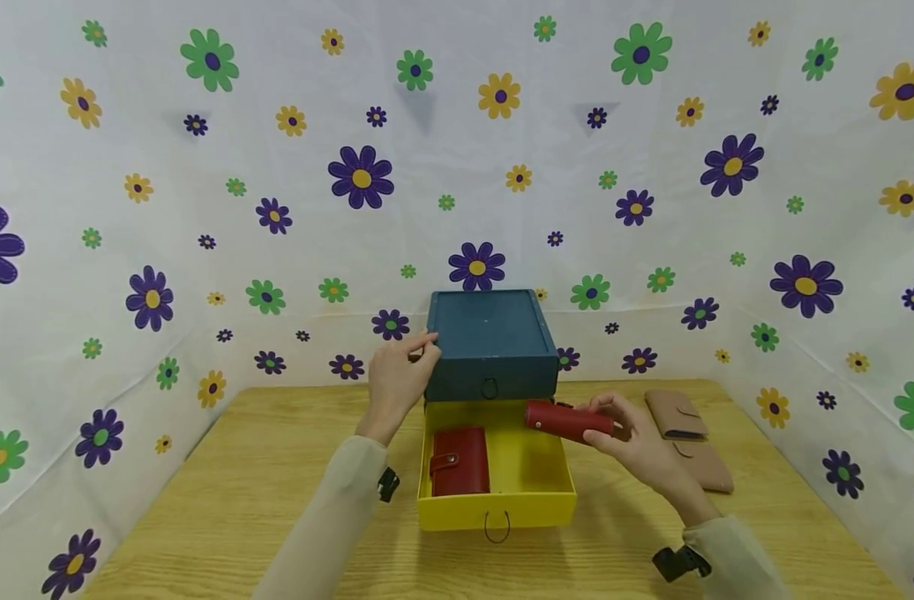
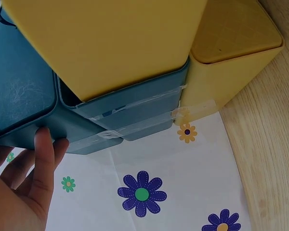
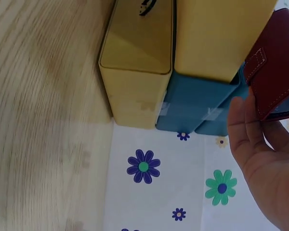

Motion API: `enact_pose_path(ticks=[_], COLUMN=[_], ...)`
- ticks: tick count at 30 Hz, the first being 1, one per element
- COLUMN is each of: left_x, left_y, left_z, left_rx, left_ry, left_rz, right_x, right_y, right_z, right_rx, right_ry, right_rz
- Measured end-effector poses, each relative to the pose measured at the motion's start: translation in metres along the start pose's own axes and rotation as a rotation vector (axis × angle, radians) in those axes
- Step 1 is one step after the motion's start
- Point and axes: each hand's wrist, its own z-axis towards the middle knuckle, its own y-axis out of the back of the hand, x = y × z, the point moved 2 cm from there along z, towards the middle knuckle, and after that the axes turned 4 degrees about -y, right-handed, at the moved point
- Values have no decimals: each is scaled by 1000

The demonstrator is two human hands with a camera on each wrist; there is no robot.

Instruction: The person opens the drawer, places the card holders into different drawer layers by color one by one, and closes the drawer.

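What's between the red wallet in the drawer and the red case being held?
Only the bare inside of the yellow drawer shows between wallet and case in the head view.

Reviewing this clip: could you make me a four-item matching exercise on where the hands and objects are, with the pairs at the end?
Things
1. Left hand
2. Right hand
3. Red strapped wallet
4. Tan items

Places and states
A. Lying inside the open yellow drawer
B. Holding a red cover
C. On the table, right of the drawers
D. Touching the blue box

Pairs: 1-D, 2-B, 3-A, 4-C
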Motion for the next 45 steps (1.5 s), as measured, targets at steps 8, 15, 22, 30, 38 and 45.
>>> enact_pose_path(ticks=[8, 15, 22, 30, 38, 45], left_x=[0, 1, 0, -1, -2, 0], left_y=[0, 0, -1, -1, 1, 0], left_z=[1, -1, -2, -1, 0, 0], left_rx=[2, -7, -6, -4, -5, -5], left_ry=[6, 10, 17, 19, -1, -3], left_rz=[-7, -4, -10, 0, 7, 12], right_x=[6, 15, 21, 38, 46, 51], right_y=[-18, -34, -44, -61, -76, -86], right_z=[3, 4, 3, 6, 13, 21], right_rx=[-18, -64, -115, -148, -235, -237], right_ry=[-18, -6, 13, 3, 14, -45], right_rz=[-133, -242, -345, -573, -768, -898])
